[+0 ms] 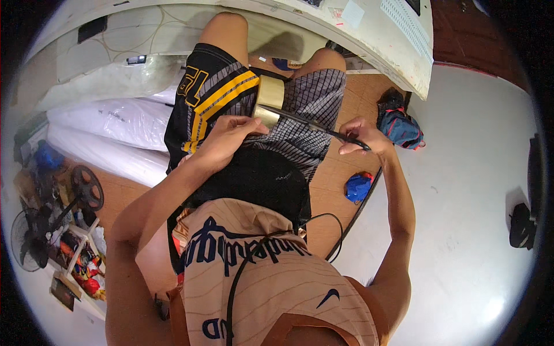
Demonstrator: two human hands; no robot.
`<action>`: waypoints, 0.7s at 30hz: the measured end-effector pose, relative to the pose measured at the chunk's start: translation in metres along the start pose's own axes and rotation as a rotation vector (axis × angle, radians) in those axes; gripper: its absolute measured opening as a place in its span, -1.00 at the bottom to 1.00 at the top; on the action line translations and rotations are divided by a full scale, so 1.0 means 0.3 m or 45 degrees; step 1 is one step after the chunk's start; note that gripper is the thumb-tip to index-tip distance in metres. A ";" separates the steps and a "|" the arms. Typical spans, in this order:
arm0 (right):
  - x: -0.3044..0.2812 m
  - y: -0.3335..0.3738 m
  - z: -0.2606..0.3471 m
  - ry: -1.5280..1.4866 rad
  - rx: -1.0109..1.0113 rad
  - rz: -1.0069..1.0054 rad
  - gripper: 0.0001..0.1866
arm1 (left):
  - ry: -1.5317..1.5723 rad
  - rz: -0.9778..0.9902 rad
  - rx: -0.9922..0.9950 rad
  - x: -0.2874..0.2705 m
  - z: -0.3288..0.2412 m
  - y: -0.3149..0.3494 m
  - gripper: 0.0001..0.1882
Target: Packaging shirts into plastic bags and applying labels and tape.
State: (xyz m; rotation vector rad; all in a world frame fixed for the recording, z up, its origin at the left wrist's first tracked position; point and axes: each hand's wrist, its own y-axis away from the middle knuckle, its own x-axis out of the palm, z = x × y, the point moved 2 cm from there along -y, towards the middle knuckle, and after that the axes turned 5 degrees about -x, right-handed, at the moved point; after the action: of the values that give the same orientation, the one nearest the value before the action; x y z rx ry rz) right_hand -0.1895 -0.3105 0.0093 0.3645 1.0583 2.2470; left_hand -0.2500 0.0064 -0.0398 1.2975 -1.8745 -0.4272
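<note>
A shiny gold strip-like piece (270,94) is above my lap, its exact kind unclear. My left hand (234,135) is closed, thumb and fingertips pinching its lower left edge. My right hand (365,138) is closed around the black handles of a pair of scissors (311,124). The long blades point left and lie across the gold piece, close to my left fingertips. I cannot tell whether the blades have cut into it. Beneath are my patterned shorts (309,98) and a black cloth or bag (254,176) on my lap.
A pale, worn machine or table edge (346,34) runs across the front. Plastic-wrapped white rolls (109,130) lie at left, with a fan (29,239) and a cluttered shelf (86,259). A white surface (456,202) stretches along the right; blue bags (404,128) sit nearby.
</note>
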 end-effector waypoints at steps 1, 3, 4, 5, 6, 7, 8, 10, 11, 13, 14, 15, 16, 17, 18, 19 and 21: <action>0.006 0.014 0.005 0.003 -0.003 -0.003 -0.65 | 0.036 -0.017 0.011 0.002 -0.002 0.001 -0.67; 0.013 0.053 0.007 -0.010 -0.039 -0.057 -0.62 | 0.070 -0.029 0.026 0.002 -0.010 0.005 -0.69; 0.004 0.080 -0.012 0.007 -0.059 -0.080 -0.61 | 0.013 -0.005 0.047 0.005 -0.021 0.011 -0.68; 0.001 0.107 -0.018 0.009 -0.064 -0.083 -0.61 | -0.041 0.011 0.065 0.005 -0.024 0.020 -0.68; -0.001 0.137 -0.017 0.008 -0.141 -0.104 -0.60 | -0.047 0.013 0.071 0.008 -0.027 0.028 -0.68; -0.008 0.180 -0.019 0.008 -0.217 -0.139 -0.58 | -0.029 0.017 0.123 0.019 -0.038 0.035 -0.68; -0.021 0.212 -0.025 0.010 -0.327 -0.180 -0.58 | -0.017 0.020 0.179 0.024 -0.050 0.038 -0.69; -0.043 0.262 -0.005 -0.022 -0.458 -0.330 -0.59 | -0.011 0.019 0.218 0.035 -0.057 0.052 -0.69; -0.060 0.293 0.007 -0.054 -0.570 -0.469 -0.59 | 0.013 0.017 0.243 0.041 -0.062 0.053 -0.69; -0.126 0.299 -0.005 -0.064 -0.497 -0.602 -0.73 | -0.045 0.043 0.280 0.051 -0.083 0.062 -0.71; -0.151 0.284 0.022 0.052 -0.508 -0.824 -0.76 | -0.016 -0.004 0.319 0.057 -0.088 0.065 -0.72; -0.188 0.272 0.047 0.167 -0.515 -1.042 -0.79 | 0.014 -0.054 0.359 0.061 -0.100 0.063 -0.72; -0.231 0.244 0.060 0.162 -0.539 -1.063 -0.79 | -0.006 -0.062 0.413 0.065 -0.114 0.060 -0.71; -0.280 0.216 0.068 0.270 -0.554 -1.142 -0.83 | -0.026 -0.057 0.430 0.072 -0.122 0.050 -0.71; -0.324 0.182 0.078 0.375 -0.571 -1.208 -0.85 | 0.012 -0.085 0.522 0.075 -0.130 0.044 -0.70; -0.367 0.158 0.088 0.416 -0.636 -1.227 -0.81 | 0.053 -0.113 0.613 0.081 -0.144 0.042 -0.70; -0.427 0.120 0.120 0.807 -0.570 -1.401 -0.73 | -0.024 -0.157 0.687 0.103 -0.193 0.040 -0.69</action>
State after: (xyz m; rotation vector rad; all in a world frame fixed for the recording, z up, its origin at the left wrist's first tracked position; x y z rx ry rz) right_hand -0.0886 -0.3883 0.0617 -0.9565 0.6953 1.4696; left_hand -0.2179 -0.0071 0.0172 1.7691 -2.0083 0.0159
